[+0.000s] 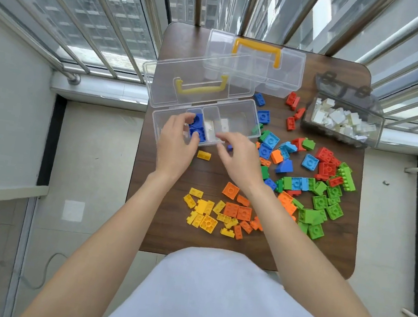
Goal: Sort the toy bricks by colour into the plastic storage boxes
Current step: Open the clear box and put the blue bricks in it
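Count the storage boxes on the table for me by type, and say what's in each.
Clear boxes with yellow handles: 2. The open near one holds dark blue bricks in its left compartment; the far one shows no bricks.
Smoky grey boxes: 1, filled with white bricks.
Total: 3 boxes.

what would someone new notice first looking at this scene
Probably the bright loose plastic toy bricks spread over the dark wooden table, roughly grouped by colour. Next, the left hand and right hand at the open clear plastic box, where dark blue bricks sit in one compartment.
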Available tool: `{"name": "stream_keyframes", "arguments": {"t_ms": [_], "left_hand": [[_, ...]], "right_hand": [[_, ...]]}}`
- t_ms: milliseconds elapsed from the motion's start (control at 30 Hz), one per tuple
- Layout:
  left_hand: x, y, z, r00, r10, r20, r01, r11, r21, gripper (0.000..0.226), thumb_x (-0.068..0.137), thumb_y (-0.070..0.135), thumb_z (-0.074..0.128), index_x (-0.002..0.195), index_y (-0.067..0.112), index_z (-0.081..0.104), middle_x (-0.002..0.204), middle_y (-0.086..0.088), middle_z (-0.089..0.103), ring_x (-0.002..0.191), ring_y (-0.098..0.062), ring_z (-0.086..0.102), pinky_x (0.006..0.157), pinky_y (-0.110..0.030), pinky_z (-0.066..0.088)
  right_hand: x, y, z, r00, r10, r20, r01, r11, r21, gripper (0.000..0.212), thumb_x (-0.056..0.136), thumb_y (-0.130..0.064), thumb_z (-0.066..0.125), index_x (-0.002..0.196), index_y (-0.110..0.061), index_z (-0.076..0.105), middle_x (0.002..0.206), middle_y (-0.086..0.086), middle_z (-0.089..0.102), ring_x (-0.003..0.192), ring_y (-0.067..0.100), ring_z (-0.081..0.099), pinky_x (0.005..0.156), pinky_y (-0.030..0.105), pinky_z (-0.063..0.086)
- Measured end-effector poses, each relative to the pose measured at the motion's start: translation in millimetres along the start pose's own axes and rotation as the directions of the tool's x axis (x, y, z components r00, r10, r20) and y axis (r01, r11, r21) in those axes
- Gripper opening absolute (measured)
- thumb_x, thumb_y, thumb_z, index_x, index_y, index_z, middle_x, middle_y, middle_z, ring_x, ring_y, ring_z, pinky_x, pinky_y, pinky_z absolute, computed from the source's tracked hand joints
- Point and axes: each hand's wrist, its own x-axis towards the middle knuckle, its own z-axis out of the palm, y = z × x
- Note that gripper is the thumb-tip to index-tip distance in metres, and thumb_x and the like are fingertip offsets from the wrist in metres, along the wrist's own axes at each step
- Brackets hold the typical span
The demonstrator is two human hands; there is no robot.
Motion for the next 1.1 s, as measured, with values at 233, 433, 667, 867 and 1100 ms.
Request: {"name": "stream_keyframes", "arguments": {"t_ms": [233, 433, 667, 867, 1100], "left_hand": [[-55.8, 30.6, 56.4, 0.893, 0.170, 0.417, -0.214, 0.975, 0.060, 0.027, 0.091, 0.021, 0.057, 0.117, 0.016, 0.059, 0.109, 0.002, 0.062, 0.099, -0.008, 0.056, 0.086, -0.027, 0.047], [-71.6, 30.4, 106.4, 0.848, 0.015, 0.530, -0.251, 0.892, 0.377, 0.048, 0.092, 0.029, 0.057, 0.137, 0.017, 0.044, 0.134, -0.004, 0.045, 0.125, -0.020, 0.038, 0.095, -0.032, 0.043], [-72.3, 30.9, 123.3, 0.874, 0.072, 0.481, -0.363, 0.755, 0.546, 0.045, 0.084, 0.037, 0.066, 0.123, 0.018, 0.054, 0.125, -0.006, 0.050, 0.112, -0.025, 0.047, 0.087, -0.035, 0.043], [-77.1, 31.6, 125.6, 0.922, 0.014, 0.386, -0.262, 0.757, 0.598, 0.038, 0.081, 0.034, 0.068, 0.113, 0.016, 0.056, 0.120, -0.005, 0.051, 0.109, -0.024, 0.047, 0.084, -0.033, 0.039], [-78.8, 25.4, 118.0, 0.935, -0.017, 0.355, -0.218, 0.761, 0.611, 0.042, 0.082, 0.032, 0.068, 0.119, 0.021, 0.054, 0.119, -0.004, 0.051, 0.109, -0.024, 0.047, 0.085, -0.034, 0.040]], "right_hand": [[-89.1, 103.9, -34.4, 0.958, 0.280, -0.065, -0.287, 0.945, -0.156, 0.029, 0.089, -0.010, 0.056, 0.117, -0.013, 0.063, 0.117, 0.005, 0.063, 0.115, 0.024, 0.051, 0.098, 0.034, 0.039], [-92.8, 134.7, -43.5, 0.972, 0.236, -0.010, -0.231, 0.940, -0.252, 0.032, 0.090, -0.019, 0.059, 0.121, -0.011, 0.061, 0.118, 0.006, 0.061, 0.115, 0.026, 0.048, 0.100, 0.036, 0.036], [-67.5, 118.2, -24.2, 0.979, 0.170, 0.112, -0.101, 0.883, -0.459, 0.047, 0.087, -0.039, 0.061, 0.121, -0.008, 0.053, 0.117, 0.009, 0.060, 0.113, 0.028, 0.048, 0.093, 0.037, 0.038], [-75.0, 134.6, -27.1, 0.976, 0.209, 0.063, -0.154, 0.866, -0.476, 0.037, 0.088, -0.027, 0.059, 0.119, -0.008, 0.053, 0.116, 0.010, 0.059, 0.111, 0.028, 0.048, 0.095, 0.036, 0.037], [-85.6, 160.3, -66.4, 0.970, 0.188, -0.153, -0.202, 0.976, -0.079, 0.019, 0.090, -0.014, 0.059, 0.108, -0.013, 0.065, 0.110, 0.001, 0.062, 0.103, 0.016, 0.056, 0.084, 0.025, 0.044]]}}
